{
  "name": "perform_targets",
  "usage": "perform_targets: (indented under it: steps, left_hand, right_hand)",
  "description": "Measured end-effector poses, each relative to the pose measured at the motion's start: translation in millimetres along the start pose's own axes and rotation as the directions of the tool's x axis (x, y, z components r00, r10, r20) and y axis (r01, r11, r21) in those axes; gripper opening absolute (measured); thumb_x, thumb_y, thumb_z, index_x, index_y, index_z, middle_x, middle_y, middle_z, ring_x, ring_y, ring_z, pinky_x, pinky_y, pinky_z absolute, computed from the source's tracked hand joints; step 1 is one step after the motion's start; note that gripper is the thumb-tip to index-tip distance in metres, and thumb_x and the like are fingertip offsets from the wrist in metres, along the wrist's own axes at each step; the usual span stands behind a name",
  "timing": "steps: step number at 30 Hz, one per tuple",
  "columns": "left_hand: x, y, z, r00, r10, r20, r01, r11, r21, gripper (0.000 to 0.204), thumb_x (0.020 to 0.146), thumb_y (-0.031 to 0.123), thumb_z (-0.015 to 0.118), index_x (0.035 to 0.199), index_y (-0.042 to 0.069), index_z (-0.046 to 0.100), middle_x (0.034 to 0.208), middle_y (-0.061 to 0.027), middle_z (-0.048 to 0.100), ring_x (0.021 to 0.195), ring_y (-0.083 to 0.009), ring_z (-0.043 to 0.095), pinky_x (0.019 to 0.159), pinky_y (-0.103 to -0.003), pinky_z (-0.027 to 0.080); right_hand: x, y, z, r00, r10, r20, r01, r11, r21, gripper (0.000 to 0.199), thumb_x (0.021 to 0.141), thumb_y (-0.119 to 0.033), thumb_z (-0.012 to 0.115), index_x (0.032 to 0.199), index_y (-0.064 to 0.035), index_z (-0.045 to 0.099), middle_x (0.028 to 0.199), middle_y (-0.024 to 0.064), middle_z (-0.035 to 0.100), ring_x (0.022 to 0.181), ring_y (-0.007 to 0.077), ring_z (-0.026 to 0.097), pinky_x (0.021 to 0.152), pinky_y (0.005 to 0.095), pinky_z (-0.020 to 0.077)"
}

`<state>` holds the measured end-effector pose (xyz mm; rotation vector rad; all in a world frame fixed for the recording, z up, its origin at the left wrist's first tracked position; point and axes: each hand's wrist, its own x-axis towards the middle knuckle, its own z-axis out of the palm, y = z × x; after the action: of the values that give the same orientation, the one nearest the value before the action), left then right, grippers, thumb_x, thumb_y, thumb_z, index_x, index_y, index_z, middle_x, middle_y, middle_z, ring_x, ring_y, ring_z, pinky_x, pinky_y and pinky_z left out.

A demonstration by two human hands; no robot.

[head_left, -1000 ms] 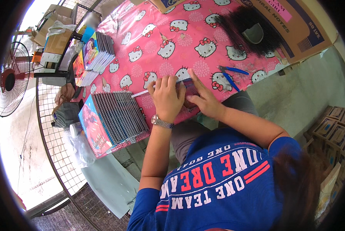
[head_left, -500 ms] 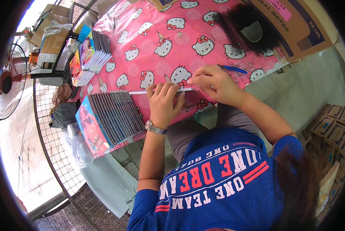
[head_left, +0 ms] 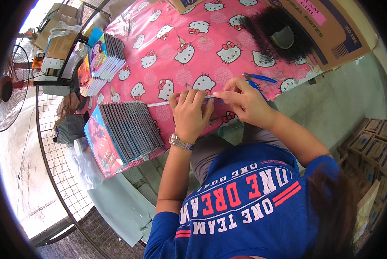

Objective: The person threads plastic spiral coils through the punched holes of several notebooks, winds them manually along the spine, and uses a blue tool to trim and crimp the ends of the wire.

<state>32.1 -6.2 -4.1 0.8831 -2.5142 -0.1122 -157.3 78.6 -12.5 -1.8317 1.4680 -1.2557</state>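
Head view: we've got the left hand curled over a thin white strip at the near edge of the pink-covered table, fingers grasping it. Our right hand has bent fingertips at the strip's right end, can't tell if gripping; spiral notebooks stand left, blue-handled cutters just beyond the right hand.

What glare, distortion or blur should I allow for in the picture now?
Head view: washed out to near white around the fan; head view: pale sheen on the far left of the pink tablecloth; head view: fisheye bends the wire mesh; head view: left hand and right hand show no strong blur, but fine detail along the white strip is too small to read.
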Motion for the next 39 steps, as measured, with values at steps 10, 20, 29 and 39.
perform_targets:
  steps: [10, 20, 29, 39]
  left_hand:
    - [0, 13, 7, 0.998, 0.056, 0.021, -0.056, 0.998, -0.018, 0.026, 0.086, 0.021, 0.065, 0.11, 0.009, 0.06, 0.102, -0.008, 0.066, 0.096, -0.0262, 0.06, 0.095, -0.044, 0.035]
    - [-4, 10, 5, 0.995, 0.027, 0.095, -0.022, 0.999, -0.043, 0.025, 0.086, 0.018, 0.065, 0.109, 0.01, 0.059, 0.104, -0.0052, 0.065, 0.098, -0.0241, 0.06, 0.097, -0.045, 0.035]
    - [-16, 11, 8, 0.996, -0.09, -0.015, 0.091, 0.989, 0.12, 0.026, 0.085, 0.024, 0.071, 0.108, 0.014, 0.064, 0.118, -0.0107, 0.06, 0.124, -0.0376, 0.046, 0.109, -0.052, 0.027]
    - [-35, 1, 16, 0.981, -0.194, -0.019, 0.194, 0.981, -0.028, 0.035, 0.074, 0.036, 0.08, 0.1, 0.018, 0.066, 0.111, -0.0015, 0.056, 0.128, -0.0327, 0.042, 0.107, -0.075, 0.005]
  right_hand:
    - [6, 1, -9, 0.993, 0.113, 0.032, -0.115, 0.99, 0.081, 0.021, 0.093, -0.013, 0.061, 0.11, -0.0007, 0.064, 0.101, 0.0134, 0.063, 0.09, 0.0313, 0.064, 0.072, 0.0381, 0.0506]
    - [20, 3, -14, 0.939, 0.259, 0.224, -0.277, 0.959, 0.053, 0.032, 0.092, -0.024, 0.064, 0.121, -0.0122, 0.057, 0.086, 0.018, 0.066, 0.081, 0.0379, 0.065, 0.07, 0.0419, 0.0528]
    - [30, 169, -139, 0.905, 0.233, -0.356, -0.415, 0.291, -0.862, 0.043, 0.082, -0.036, 0.073, 0.114, -0.0079, 0.066, 0.137, 0.0193, 0.053, 0.124, 0.0432, 0.05, 0.104, 0.0532, 0.0411]
    - [50, 47, -36, 0.743, 0.026, 0.668, -0.423, 0.792, 0.44, 0.05, 0.08, -0.029, 0.072, 0.122, -0.0039, 0.064, 0.122, 0.0066, 0.061, 0.112, 0.0185, 0.057, 0.099, 0.0331, 0.0425]
